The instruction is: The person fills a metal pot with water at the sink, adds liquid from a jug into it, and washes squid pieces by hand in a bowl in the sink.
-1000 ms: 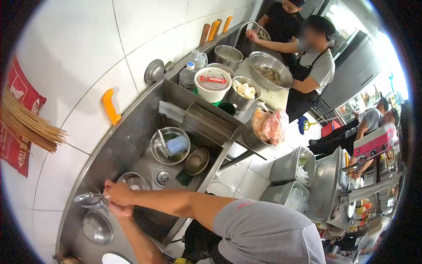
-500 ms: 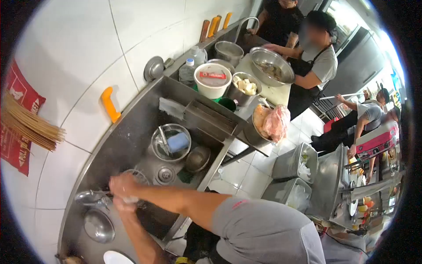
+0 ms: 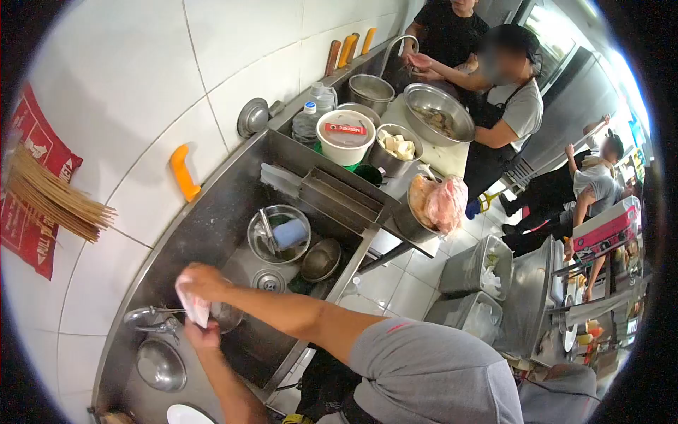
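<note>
Over the sink, my right hand (image 3: 203, 281) is closed round a limp white and pinkish piece (image 3: 195, 305); whether it is cloth or food I cannot tell. Just below, my left hand (image 3: 203, 335) has its fingers closed at the lower end of the same piece. A metal faucet (image 3: 146, 315) is close by on the left. Partly behind my right wrist sits a round bowl (image 3: 227, 316). Farther up the basin, a metal bowl (image 3: 260, 225) holds a blue sponge (image 3: 290, 234), next to a dark metal bowl (image 3: 321, 260).
An upturned metal bowl (image 3: 161, 364) and a white plate (image 3: 185, 414) lie on the steel counter. A lidded white tub (image 3: 346, 141), a pot of pale chunks (image 3: 397, 145) and a pot of raw meat (image 3: 439, 203) stand beyond the basin. Co-workers stand by a large bowl (image 3: 439, 113).
My hands have risen slightly and spread apart, exposing the white and pinkish piece between them. A co-worker's hand has moved from the large bowl towards the far tap.
</note>
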`<state>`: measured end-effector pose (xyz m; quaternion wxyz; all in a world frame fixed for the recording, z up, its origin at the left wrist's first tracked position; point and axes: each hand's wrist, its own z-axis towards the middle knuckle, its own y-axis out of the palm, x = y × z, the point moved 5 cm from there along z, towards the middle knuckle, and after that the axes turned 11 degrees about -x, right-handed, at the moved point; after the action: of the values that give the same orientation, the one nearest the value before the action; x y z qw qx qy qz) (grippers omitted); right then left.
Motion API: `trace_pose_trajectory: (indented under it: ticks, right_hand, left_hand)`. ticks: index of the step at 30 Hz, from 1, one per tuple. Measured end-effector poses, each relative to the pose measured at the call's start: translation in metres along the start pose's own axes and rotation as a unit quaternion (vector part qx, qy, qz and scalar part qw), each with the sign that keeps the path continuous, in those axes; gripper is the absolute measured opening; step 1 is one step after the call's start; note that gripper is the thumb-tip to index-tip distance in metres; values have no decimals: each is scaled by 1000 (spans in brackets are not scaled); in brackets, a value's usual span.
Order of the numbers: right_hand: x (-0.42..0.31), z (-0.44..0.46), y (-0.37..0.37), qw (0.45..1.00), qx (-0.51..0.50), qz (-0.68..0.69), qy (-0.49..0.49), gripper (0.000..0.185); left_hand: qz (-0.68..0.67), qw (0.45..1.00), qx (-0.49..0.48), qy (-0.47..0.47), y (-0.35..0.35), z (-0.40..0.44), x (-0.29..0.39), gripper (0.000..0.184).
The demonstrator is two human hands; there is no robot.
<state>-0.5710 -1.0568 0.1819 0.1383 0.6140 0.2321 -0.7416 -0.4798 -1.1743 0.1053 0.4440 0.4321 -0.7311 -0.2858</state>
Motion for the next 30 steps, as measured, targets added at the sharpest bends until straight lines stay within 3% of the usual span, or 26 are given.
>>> trace_pose_trajectory:
  ticks: [2, 3, 4, 5, 8, 10, 11, 12, 13, 14, 15, 16, 17, 18, 19, 20, 21, 22, 23, 24, 27, 28, 30]
  right_hand:
    - [50, -8, -3, 987, 65, 84, 119, 30]
    - [57, -20, 11, 938, 43, 290, 185, 30]
    - [57, -40, 26, 842, 20, 481, 244, 31]
    - [53, -54, 39, 704, -4, 647, 294, 31]
    - [31, -45, 24, 689, 12, 710, 143, 31]
    - [22, -39, 3, 849, 33, 513, 121, 28]
    - [16, -35, -7, 910, 42, 399, 106, 26]
    - [2, -33, -8, 941, -17, 336, 43, 22]
    - [-8, -40, -3, 990, -22, 139, 26, 25]
    - [-14, -46, 7, 995, -84, -58, -15, 30]
    - [-16, -53, 19, 955, -145, -252, -56, 37]
    - [-47, -71, 6, 952, -70, -241, -176, 36]
    - [-40, -71, -1, 985, 7, -119, -122, 35]
    - [-29, -74, -3, 994, 85, 6, -64, 35]
    - [-16, -79, -2, 978, 161, 132, -2, 34]
    - [-10, -77, 2, 915, 128, 372, 88, 31]
    - [-18, -76, 1, 872, 102, 458, 140, 29]
    - [-29, -77, -2, 818, 76, 537, 189, 27]
    - [-35, -77, -3, 756, 50, 610, 234, 25]
    - [-20, -66, 5, 739, -38, 628, 241, 23]
    - [-8, -38, 2, 784, -238, 544, 179, 21]
    - [22, -13, 13, 837, -346, 419, 69, 25]
    - [-20, -12, 1, 844, -415, 322, 107, 27]
  left_hand:
    - [-5, 999, -41, -3, 46, -15, -4, 20]
    - [9, 999, -47, -15, 61, -19, -7, 21]
    - [22, 998, -53, -27, 73, -22, -11, 22]
    - [34, 997, -59, -40, 84, -25, -16, 22]
    - [87, 995, -37, -21, 70, -22, -21, 29]
    - [133, 990, 22, -40, 16, -14, -23, 35]
    - [95, 994, 5, -47, 47, -28, -28, 37]
    - [56, 997, -12, -54, 76, -48, -32, 39]
    - [16, 998, -30, -60, 98, -60, -35, 40]
    - [16, 994, -109, 2, 96, -52, -30, 45]
    - [15, 989, -149, 15, 65, -27, -27, 45]
    - [13, 982, -189, 30, 18, 9, -22, 46]
    - [12, 973, -228, 46, -5, 26, -19, 46]
    - [136, 966, -138, 173, 0, 21, -16, 34]
    - [139, 966, -96, 195, 48, 0, -9, 18]
    - [196, 949, -65, 237, 87, -19, -9, 18]
    - [254, 927, -34, 274, 111, -36, -10, 18]
    - [360, 867, -33, 342, 127, -52, -8, 18]
    - [458, 792, -34, 403, 142, -65, -9, 19]
    - [546, 701, -36, 457, 156, -77, -11, 19]
    - [665, 586, -76, 456, 180, -96, -20, 18]
    - [689, 511, -132, 497, 192, -100, -24, 15]
    - [752, 409, -207, 474, 194, -102, -39, 14]
